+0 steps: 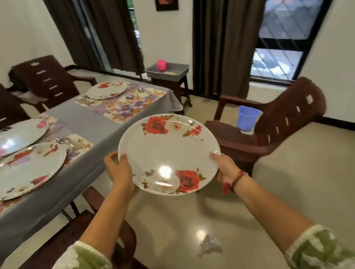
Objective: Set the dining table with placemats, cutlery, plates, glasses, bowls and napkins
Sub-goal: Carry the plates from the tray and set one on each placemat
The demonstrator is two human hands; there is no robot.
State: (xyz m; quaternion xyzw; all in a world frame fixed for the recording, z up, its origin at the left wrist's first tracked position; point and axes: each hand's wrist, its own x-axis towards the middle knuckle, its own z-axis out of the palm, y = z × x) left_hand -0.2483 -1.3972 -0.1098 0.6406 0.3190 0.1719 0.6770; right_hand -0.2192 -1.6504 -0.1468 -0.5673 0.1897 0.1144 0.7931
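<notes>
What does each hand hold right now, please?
Left hand: closed on the left rim of the plate.
Right hand: closed on the right rim of the same plate.

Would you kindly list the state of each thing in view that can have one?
Rose plate: held level over the floor by left hand and right hand.
Far floral placemat: no plate on it.
Blue cup: upright on chair seat.
Curtains: drawn apart.
Crumpled paper: on floor.
</notes>
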